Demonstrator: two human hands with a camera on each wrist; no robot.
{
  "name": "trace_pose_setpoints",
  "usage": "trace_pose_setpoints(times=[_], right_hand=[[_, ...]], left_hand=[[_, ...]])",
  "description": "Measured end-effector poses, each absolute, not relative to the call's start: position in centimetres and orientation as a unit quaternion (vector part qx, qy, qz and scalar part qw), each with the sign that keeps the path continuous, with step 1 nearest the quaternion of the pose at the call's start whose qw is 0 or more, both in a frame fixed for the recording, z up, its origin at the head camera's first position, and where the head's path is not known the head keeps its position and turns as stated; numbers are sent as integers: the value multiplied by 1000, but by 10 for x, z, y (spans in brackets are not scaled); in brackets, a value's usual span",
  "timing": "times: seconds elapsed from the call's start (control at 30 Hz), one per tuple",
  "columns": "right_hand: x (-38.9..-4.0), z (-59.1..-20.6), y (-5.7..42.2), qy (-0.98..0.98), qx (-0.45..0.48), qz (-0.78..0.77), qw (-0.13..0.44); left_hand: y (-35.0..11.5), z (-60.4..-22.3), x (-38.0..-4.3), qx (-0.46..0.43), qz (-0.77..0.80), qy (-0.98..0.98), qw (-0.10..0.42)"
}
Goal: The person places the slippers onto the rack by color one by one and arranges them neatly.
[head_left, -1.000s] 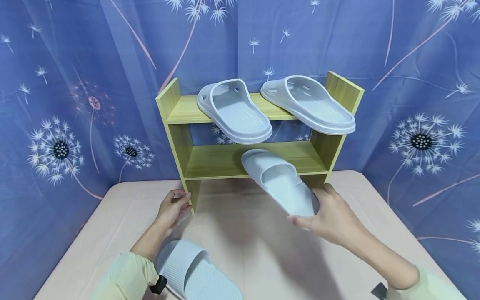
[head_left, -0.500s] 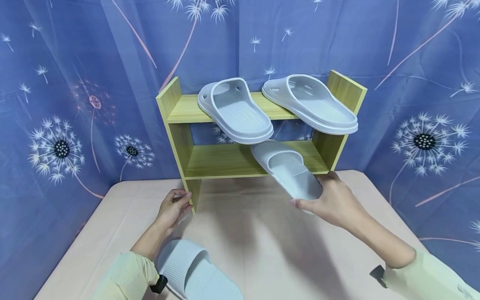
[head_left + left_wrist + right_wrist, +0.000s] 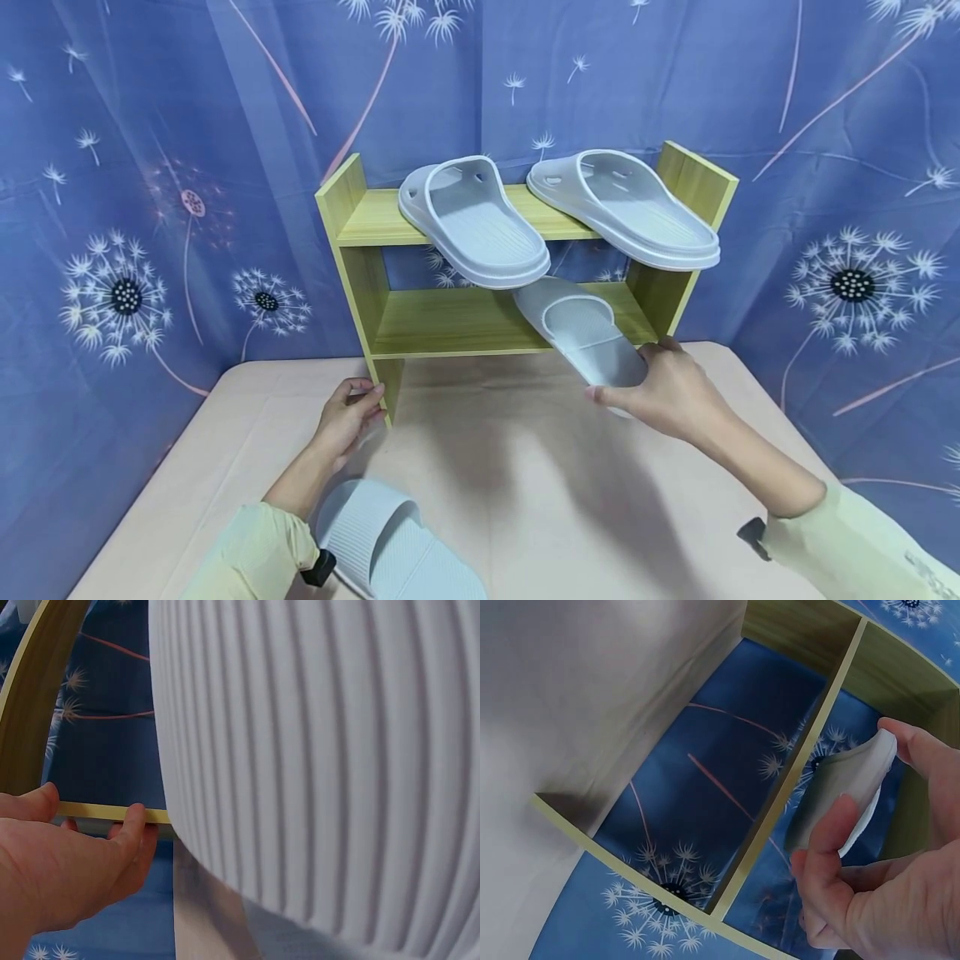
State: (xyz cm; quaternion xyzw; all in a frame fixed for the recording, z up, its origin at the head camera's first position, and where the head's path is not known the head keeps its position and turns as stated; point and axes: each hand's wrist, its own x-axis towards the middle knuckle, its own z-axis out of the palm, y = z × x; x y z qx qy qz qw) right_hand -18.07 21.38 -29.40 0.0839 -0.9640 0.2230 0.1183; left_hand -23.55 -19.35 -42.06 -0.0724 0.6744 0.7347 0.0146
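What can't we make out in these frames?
Near end of the loose slipper: cut off by head view's bottom edge.
Heel edge of the held slipper: head view, partly under the right hand.
Whether it touches the lower shelf: head view, slipper covers the spot.
Much of the rack: left wrist view, behind loose slipper.

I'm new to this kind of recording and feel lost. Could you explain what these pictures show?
There is no robot here, just a person working bare-handed. The wide view comes from a camera worn on the head; the close ones come from cameras on each wrist. The right hand holds a slipper, reaching over the lower shelf of a yellowish rack. The left hand grips the rack's left side panel near the bottom. A second slipper lies on the pale surface; a third slipper and a fourth slipper sit on the top shelf.
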Motion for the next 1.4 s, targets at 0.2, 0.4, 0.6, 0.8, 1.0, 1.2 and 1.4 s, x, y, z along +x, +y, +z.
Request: trace_pose_setpoints(times=[0.2, 0.4, 0.6, 0.8, 1.0, 1.2, 1.4], right_hand=[[-185, -293, 215, -967, 76, 215, 112], [-190, -292, 216, -969, 74, 210, 107], [-193, -290, 217, -971, 72, 206, 102], [-196, -289, 218, -973, 65, 208, 76], [-198, -288, 218, -977, 51, 201, 55], [-202, -290, 220, -982, 51, 174, 51], [-203, -293, 219, -987, 60, 144, 42]], left_hand=[[-194, -421, -235, -76, 732, 677, 15], [-194, -421, -236, -79, 732, 677, 15], [-194, -421, -236, -80, 733, 675, 15], [-194, -421, -236, -78, 739, 668, 20], [-194, -421, -236, -78, 740, 668, 18], [-194, -421, -236, -79, 737, 671, 17], [-194, -420, -236, -82, 733, 675, 17]])
